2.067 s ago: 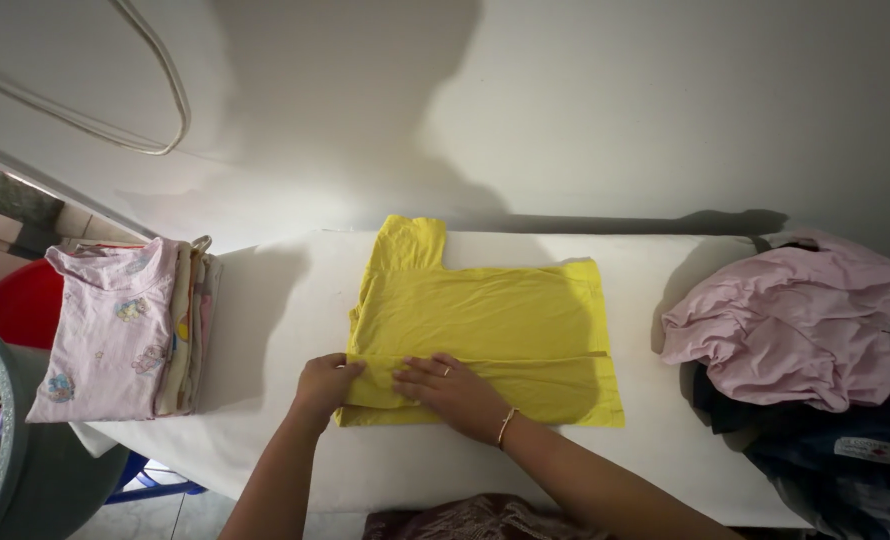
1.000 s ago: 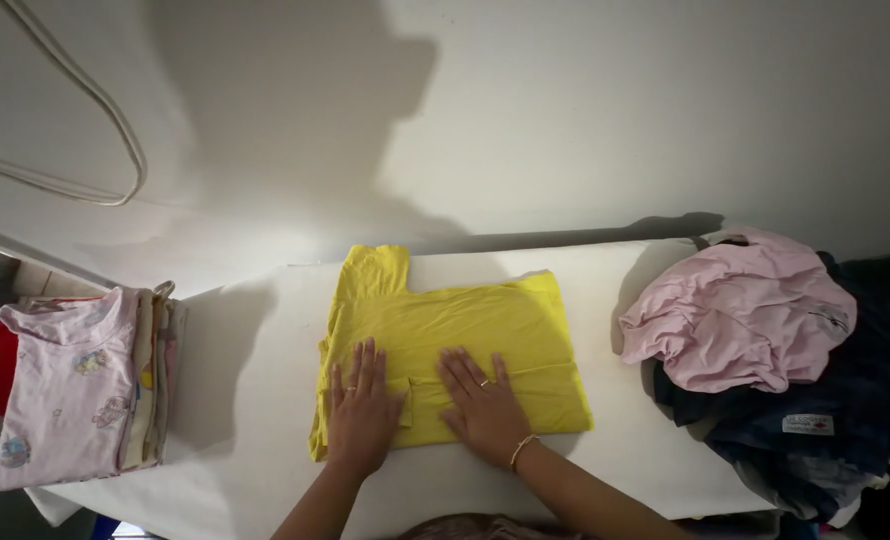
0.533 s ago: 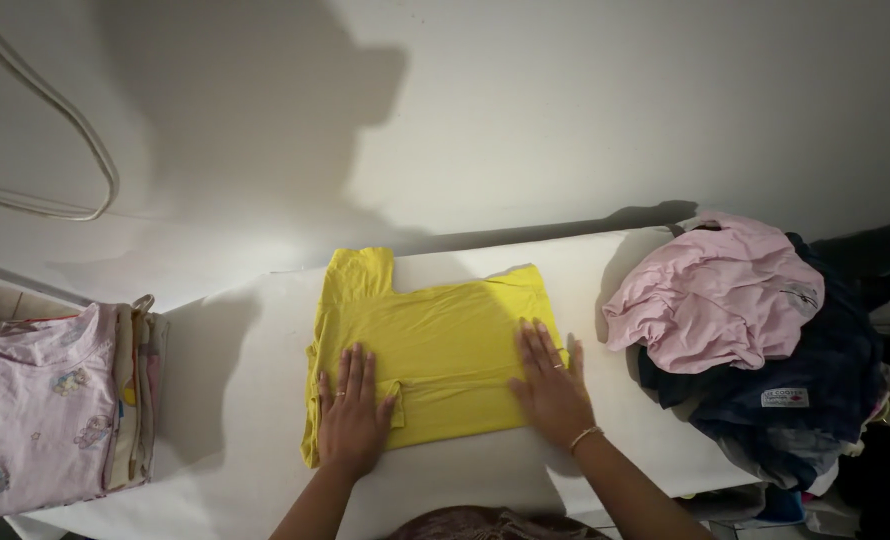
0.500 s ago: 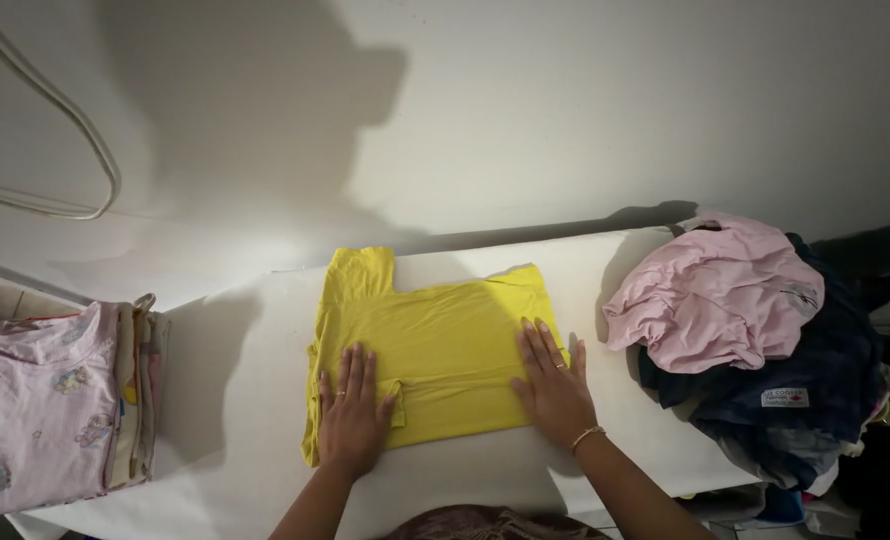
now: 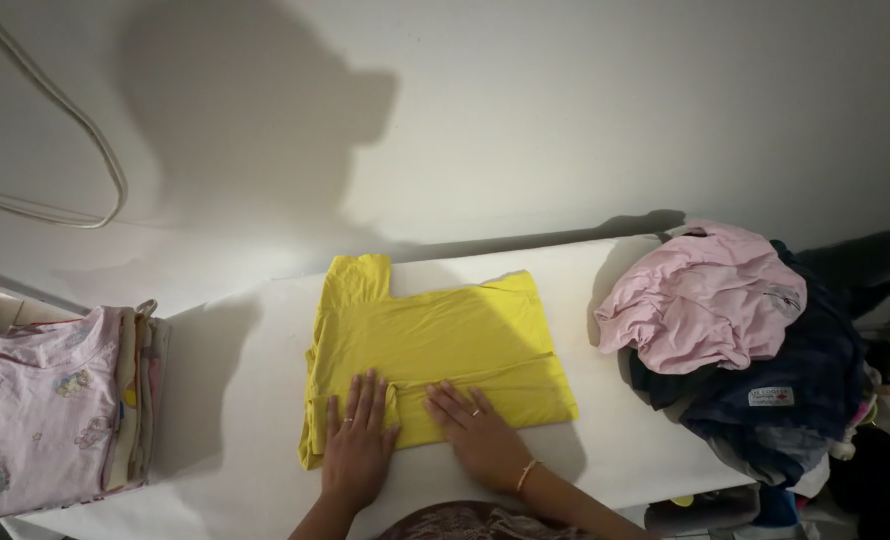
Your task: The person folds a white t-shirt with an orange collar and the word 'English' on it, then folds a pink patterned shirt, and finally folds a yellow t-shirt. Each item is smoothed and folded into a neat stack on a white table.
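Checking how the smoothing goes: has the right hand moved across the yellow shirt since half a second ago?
Yes. The right hand has slid from the yellow shirt's right edge toward its middle, near the left hand.

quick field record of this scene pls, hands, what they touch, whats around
left hand: flat, palm down on the yellow shirt, near its front edge
right hand: flat on the same shirt, beside the left, bracelet on the wrist
yellow shirt: partly folded, one sleeve sticking out at the back left
surface: white table
left of table: folded stack, pale pink top uppermost
right end: loose pile, pink garment over dark clothes
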